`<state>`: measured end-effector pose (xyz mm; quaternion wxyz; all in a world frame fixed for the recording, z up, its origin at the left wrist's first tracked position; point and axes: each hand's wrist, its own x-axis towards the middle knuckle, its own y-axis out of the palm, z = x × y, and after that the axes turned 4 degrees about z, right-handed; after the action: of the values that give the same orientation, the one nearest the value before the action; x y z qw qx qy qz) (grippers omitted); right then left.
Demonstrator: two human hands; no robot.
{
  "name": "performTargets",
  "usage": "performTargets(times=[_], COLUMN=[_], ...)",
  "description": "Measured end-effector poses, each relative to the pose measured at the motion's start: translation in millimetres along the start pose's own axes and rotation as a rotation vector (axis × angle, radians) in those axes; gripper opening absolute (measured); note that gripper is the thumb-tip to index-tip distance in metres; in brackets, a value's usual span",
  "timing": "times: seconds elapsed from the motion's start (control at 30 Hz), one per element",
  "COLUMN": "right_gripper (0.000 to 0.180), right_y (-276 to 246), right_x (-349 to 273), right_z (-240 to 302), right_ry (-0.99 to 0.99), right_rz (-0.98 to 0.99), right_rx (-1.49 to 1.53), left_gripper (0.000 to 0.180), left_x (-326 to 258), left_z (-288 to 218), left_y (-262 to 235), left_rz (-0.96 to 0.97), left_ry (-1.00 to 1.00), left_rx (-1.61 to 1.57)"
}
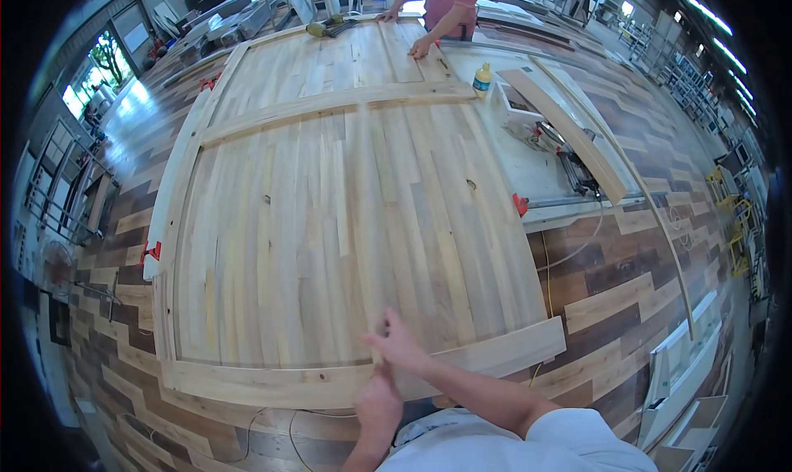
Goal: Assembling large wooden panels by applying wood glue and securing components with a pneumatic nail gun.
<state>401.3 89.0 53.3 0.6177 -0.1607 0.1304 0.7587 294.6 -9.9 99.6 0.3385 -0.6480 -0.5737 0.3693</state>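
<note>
A large pale wooden panel (313, 249), made of many narrow boards inside a raised frame, lies flat before me. Over its near frame rail (487, 348), my left hand (380, 402) is closed around the near end of what looks like a long thin wooden strip (368, 224). The strip runs away from me along the panel toward the crossbar (330, 107) and is blurred. Just beyond the left hand, my right hand (398, 345) is beside the strip, thumb and forefinger stretched apart. Motion smears its fingertips, and its other fingers are partly hidden.
Across the panel stands a person in a pink shirt (450, 2), both hands on its far end. A power tool (326, 28) lies there. Right of the panel, a white table (495, 154) bears a yellow bottle (482, 80), a saw (569, 154) and a board (569, 138). Red clamps (520, 205) grip the sides.
</note>
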Motion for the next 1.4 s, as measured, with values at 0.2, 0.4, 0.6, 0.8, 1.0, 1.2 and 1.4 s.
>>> performTargets(times=[0.2,0.4,0.6,0.8,1.0,1.2,1.4], right_gripper=[0.042,0.04,0.033,0.034,0.034,0.031,0.032], right_y=[-134.6,-259.8,-281.8,-295.8,-286.3,-272.2,-261.6], right_x=[-21.5,-12.7,6.2,10.6,15.2,10.6,13.1], right_z=[-28.9,-35.5,-52.8,-44.5,-47.2,-45.0,-47.2], right_ry=[0.118,0.157,0.053,0.063,-0.009,-0.012,0.007], right_rz=[-0.117,0.087,-0.083,-0.049,-0.044,-0.033,-0.009], right_rx=[0.33,0.595,0.156,0.004,-0.128,0.053,0.067], left_gripper=[0.043,0.088,0.09,0.091,0.085,0.078,0.077], left_x=[9.1,35.5,41.4,35.9,27.7,23.8,22.1], left_z=[-70.8,-127.3,-164.6,-163.6,-144.5,-140.2,-130.4], left_y=[46.3,113.4,166.6,166.2,169.6,161.8,162.8], left_rz=[-0.103,0.354,0.11,0.147,-0.045,-0.127,-0.117], left_ry=[0.451,-0.156,-0.317,-0.249,-0.169,-0.142,-0.145], left_rx=[-0.181,-0.566,-0.36,-0.179,-0.294,-0.363,-0.319])
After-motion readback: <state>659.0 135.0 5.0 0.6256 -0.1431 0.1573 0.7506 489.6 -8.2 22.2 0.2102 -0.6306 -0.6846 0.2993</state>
